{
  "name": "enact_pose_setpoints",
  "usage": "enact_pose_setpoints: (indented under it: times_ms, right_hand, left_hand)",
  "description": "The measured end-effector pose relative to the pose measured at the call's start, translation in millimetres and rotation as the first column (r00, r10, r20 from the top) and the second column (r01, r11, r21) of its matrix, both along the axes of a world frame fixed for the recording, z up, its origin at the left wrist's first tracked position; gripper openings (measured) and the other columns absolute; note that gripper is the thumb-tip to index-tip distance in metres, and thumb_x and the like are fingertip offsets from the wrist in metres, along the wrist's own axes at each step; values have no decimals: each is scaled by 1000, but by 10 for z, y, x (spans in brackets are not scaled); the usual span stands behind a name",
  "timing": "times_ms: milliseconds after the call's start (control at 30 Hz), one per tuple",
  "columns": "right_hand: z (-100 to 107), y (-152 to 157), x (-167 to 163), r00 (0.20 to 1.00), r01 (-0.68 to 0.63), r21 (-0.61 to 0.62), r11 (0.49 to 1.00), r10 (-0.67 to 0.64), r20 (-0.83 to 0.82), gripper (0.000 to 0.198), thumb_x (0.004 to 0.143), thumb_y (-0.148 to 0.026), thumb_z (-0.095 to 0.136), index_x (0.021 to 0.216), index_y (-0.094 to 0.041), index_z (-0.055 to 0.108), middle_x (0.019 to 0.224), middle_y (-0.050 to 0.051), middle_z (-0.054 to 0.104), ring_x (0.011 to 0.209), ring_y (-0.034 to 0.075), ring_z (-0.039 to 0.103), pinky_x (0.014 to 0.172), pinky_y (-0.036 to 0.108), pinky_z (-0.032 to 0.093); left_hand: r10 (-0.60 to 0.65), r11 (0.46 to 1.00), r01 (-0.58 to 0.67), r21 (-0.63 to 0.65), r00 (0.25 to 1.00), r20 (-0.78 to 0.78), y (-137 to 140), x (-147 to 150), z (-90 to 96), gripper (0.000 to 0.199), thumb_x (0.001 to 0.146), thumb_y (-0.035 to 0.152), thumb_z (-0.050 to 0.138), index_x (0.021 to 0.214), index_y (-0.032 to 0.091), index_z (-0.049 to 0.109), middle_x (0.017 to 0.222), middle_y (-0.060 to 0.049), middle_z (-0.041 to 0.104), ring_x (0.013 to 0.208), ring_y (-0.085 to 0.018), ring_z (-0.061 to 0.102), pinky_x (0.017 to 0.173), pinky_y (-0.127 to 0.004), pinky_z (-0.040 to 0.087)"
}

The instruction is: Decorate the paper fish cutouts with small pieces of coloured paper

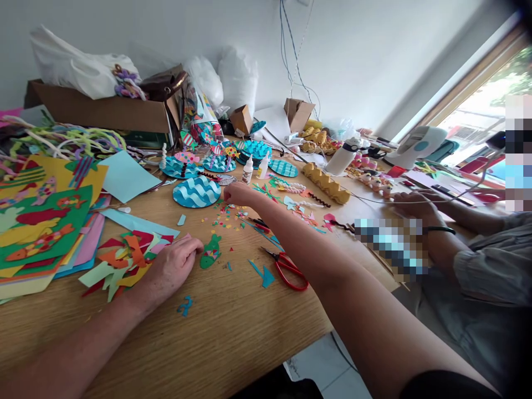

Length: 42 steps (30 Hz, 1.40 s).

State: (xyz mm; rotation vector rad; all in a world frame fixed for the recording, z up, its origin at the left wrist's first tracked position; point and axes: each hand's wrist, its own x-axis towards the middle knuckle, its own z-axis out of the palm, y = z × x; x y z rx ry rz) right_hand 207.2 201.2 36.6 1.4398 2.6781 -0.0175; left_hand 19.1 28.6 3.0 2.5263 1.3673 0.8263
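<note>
My left hand (174, 269) rests on the table with its fingers curled together, beside a green paper fish (210, 252) with a patterned patch. Whatever those fingers may hold is hidden. Farther forward, my right hand (238, 194) is closed, its fingertips pointing down by the small coloured paper bits (228, 216). I cannot make out anything in its fingers. Just left of it lies a blue disc with wavy strips (197, 192). Behind it stand two glue bottles, one white (247, 170) and one clear (263, 166). Red-handled scissors (291, 271) lie under my right forearm.
Paper scraps (124, 260) and stacked coloured sheets (45, 221) cover the left side. Finished fish discs (183, 166) stand at the back. A yellow egg-carton strip (326, 183) and a white bottle (343, 158) are to the right. Another person's hands (415, 208) work at the right.
</note>
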Motion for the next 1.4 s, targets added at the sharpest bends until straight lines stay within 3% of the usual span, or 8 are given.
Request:
enact_pose_setpoints:
  times_ms: [167, 367, 600, 800, 1000, 1400]
  right_hand:
    - [74, -25, 40, 997, 49, -90, 995, -54, -53, 24, 71, -24, 57, 89, -14, 68, 92, 8, 67, 83, 17, 57, 59, 21, 35]
    - [189, -92, 110, 994, 64, -163, 985, -77, -72, 25, 74, -22, 52, 91, -14, 68, 83, 3, 68, 67, 10, 56, 51, 17, 34]
    - [117, -34, 86, 997, 35, -120, 992, -42, -62, 25, 71, -22, 56, 93, -18, 68, 89, 2, 68, 77, 12, 58, 56, 17, 35]
    - [36, 26, 10, 999, -21, -29, 999, 22, 28, 24, 69, -22, 57, 89, -17, 69, 92, 7, 68, 86, 19, 58, 62, 22, 36]
    - [60, 24, 14, 998, -39, -55, 998, 41, 37, 24, 69, -23, 57, 88, -15, 69, 89, 9, 68, 84, 20, 58, 62, 23, 36]
    - [209, -53, 198, 981, 4, -160, 987, -34, -190, 22, 72, -19, 51, 84, -10, 66, 76, 3, 64, 66, 9, 51, 56, 18, 33]
  left_hand:
    - [4, 1000, -4, -3, 1000, 12, 10, 5, -6, 25, 78, 16, 30, 72, 21, 53, 73, -2, 65, 77, -19, 63, 72, -29, 48]
    - [8, 1000, -8, -15, 1000, 17, 12, -3, -7, 25, 78, 16, 29, 71, 22, 53, 71, -1, 64, 77, -18, 63, 67, -27, 48]
    - [-1, 1000, 1, -13, 999, 47, 8, 8, 14, 23, 76, 16, 30, 71, 22, 52, 71, 0, 65, 74, -17, 64, 77, -31, 49]
    - [6, 1000, -5, -15, 999, 40, 2, 15, 32, 23, 76, 16, 30, 70, 22, 51, 70, 0, 65, 74, -17, 64, 79, -30, 48]
    - [-5, 1000, 6, -24, 998, 63, 7, 11, 25, 23, 77, 17, 30, 69, 22, 51, 69, 0, 64, 72, -17, 64, 78, -31, 49]
    - [-1, 997, 8, -72, 996, 88, -3, 29, 77, 23, 75, 17, 30, 68, 22, 52, 68, 0, 64, 69, -18, 63, 75, -31, 48]
